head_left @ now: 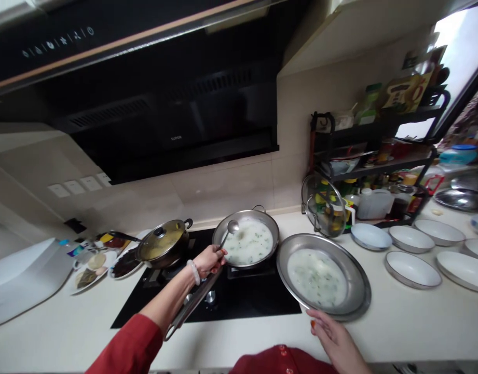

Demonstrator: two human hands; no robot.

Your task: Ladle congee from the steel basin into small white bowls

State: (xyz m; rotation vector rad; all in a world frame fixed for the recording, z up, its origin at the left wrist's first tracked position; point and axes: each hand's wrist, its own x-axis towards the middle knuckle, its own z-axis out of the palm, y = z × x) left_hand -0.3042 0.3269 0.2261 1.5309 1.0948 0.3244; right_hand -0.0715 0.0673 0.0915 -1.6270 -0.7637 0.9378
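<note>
My left hand (210, 261), with a pale bangle at the wrist, is closed around the handle of a metal ladle (233, 226). The ladle's bowl is over a steel wok (273, 228) of milky white soup (251, 241) with green bits. Below that hand, the wok's long handle (195, 301) slants toward me. To the right stands a wide steel basin (355, 278) with similar white soup inside. My right hand (329, 332) is open at the basin's near rim, fingers extended; whether they touch the rim I cannot tell.
A lidded pot (164, 241) sits on the stove's left burner, with plates of food (89, 270) beyond it. Several white bowls (412, 269) stand at right. A glass lid (324, 205) leans against a black spice rack (379, 171). The range hood (176, 104) hangs overhead.
</note>
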